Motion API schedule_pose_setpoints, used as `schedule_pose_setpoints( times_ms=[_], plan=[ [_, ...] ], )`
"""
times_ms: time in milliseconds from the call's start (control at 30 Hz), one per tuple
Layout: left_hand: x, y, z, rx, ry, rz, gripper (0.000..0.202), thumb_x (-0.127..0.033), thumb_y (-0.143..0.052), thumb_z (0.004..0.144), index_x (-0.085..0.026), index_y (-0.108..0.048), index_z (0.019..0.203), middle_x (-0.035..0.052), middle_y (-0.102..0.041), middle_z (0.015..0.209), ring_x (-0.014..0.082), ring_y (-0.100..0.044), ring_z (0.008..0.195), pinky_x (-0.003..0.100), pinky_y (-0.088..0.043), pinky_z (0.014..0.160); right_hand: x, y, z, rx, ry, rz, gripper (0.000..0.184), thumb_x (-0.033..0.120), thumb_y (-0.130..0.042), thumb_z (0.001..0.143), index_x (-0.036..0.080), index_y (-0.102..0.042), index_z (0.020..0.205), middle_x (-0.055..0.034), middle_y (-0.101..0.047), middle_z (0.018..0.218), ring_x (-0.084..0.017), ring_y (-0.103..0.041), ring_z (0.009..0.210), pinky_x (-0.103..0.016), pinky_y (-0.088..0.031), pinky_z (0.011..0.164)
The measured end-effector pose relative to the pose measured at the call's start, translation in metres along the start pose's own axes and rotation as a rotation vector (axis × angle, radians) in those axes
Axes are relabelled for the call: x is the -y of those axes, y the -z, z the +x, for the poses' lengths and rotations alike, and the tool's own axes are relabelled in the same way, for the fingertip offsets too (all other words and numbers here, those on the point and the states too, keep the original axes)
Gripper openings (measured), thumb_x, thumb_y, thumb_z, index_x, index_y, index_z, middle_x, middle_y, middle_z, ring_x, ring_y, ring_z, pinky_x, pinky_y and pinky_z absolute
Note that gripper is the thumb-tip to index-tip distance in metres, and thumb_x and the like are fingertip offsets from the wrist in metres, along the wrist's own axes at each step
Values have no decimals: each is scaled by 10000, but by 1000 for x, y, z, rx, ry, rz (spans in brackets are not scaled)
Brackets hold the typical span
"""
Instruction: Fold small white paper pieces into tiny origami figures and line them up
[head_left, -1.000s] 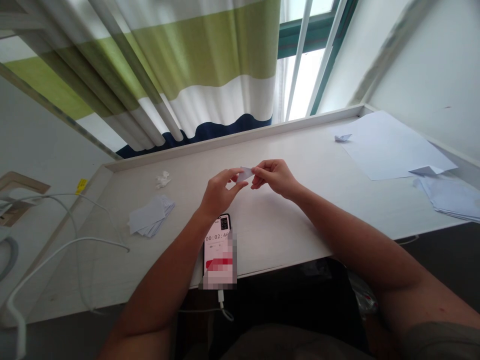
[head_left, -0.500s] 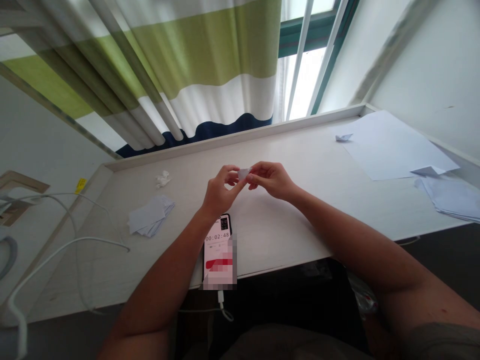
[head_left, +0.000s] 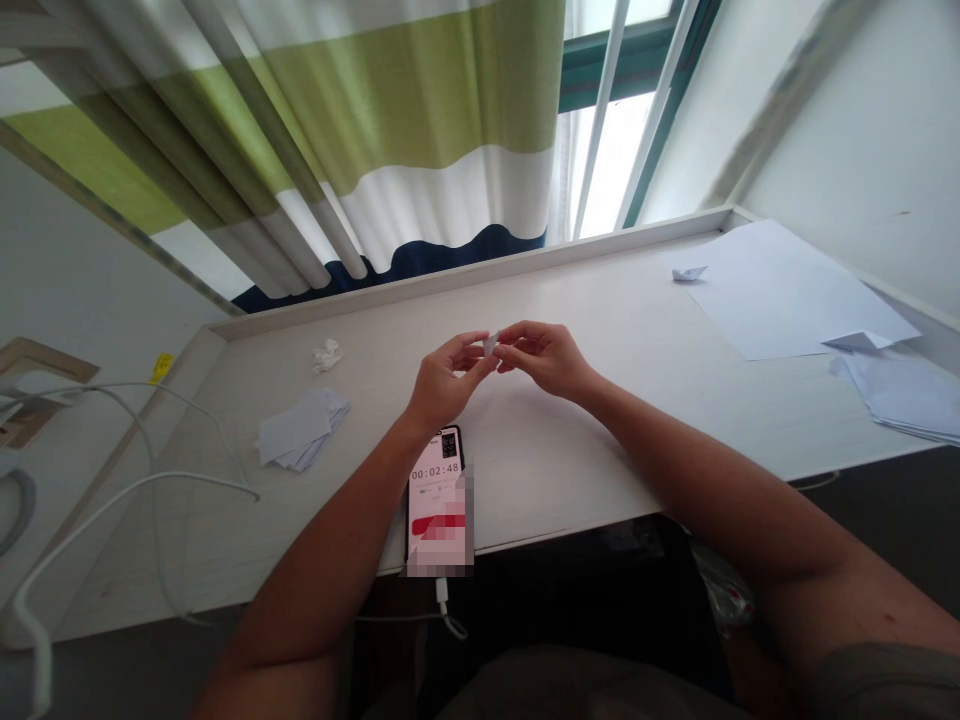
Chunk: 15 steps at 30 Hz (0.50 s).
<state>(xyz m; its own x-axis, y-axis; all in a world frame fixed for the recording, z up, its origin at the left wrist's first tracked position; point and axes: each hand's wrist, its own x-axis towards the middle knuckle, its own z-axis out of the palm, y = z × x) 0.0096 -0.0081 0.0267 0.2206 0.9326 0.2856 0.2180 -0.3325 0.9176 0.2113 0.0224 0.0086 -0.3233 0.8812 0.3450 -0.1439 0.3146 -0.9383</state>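
Note:
A small piece of folded white paper (head_left: pixel 491 344) is pinched between my two hands above the middle of the white desk (head_left: pixel 570 450). My left hand (head_left: pixel 448 372) grips its left side between thumb and fingertips. From the right, my right hand (head_left: pixel 546 358) holds the other side with thumb and curled fingers. Most of the paper is covered by the fingertips, so its exact folds cannot be made out. Below my left hand lies a phone (head_left: pixel 435 500) showing a timer, partly blurred out.
Small paper sheets (head_left: pixel 300 430) and a crumpled paper (head_left: pixel 326 357) lie at left. At right are a large white sheet (head_left: pixel 780 290), a small folded paper (head_left: pixel 688 273) and a paper stack (head_left: pixel 900 395). A white cable (head_left: pixel 135 490) crosses the desk's left side.
The paper between my hands has turned and now shows a narrower face. My left fingers have shifted slightly right, closer to my right hand.

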Motion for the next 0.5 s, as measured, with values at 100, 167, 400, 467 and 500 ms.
schedule_pose_setpoints(
  times_ms=[100,167,400,467,500],
  plan=[
    [2,0,0,16,21,-24,545,-521,-899,865,-190,-771,1279,116,-863,1066,269,-832,983,415,-643,944,1,0,0,14,-10,21,462,621,-910,804,192,-793,930,-50,-822,824,-207,-812,789,-398,-710,803],
    [3,0,-1,22,31,-42,555,-536,-898,861,-190,-770,1275,115,-866,1054,273,-833,980,416,-649,931,1,0,0,14,-12,29,468,625,-917,792,190,-791,909,-48,-821,805,-211,-815,781,-402,-714,803],
    [4,1,0,44,26,-45,524,-521,-837,926,-172,-757,1309,127,-864,1078,268,-828,982,401,-646,898,2,1,0,23,17,7,453,612,-890,835,182,-813,953,-68,-838,869,-216,-826,790,-397,-717,795],
    [5,0,0,45,11,-33,482,-511,-783,968,-169,-759,1306,120,-862,1060,257,-824,956,396,-638,884,4,1,-1,13,25,-53,425,597,-847,882,182,-815,968,-75,-842,905,-216,-827,794,-391,-711,789],
    [6,0,0,40,5,-23,462,-504,-756,984,-166,-761,1299,118,-861,1053,253,-822,945,391,-633,877,4,1,-2,1,31,-103,401,577,-828,902,182,-814,967,-75,-842,904,-216,-827,792,-387,-706,784]
  ],
)
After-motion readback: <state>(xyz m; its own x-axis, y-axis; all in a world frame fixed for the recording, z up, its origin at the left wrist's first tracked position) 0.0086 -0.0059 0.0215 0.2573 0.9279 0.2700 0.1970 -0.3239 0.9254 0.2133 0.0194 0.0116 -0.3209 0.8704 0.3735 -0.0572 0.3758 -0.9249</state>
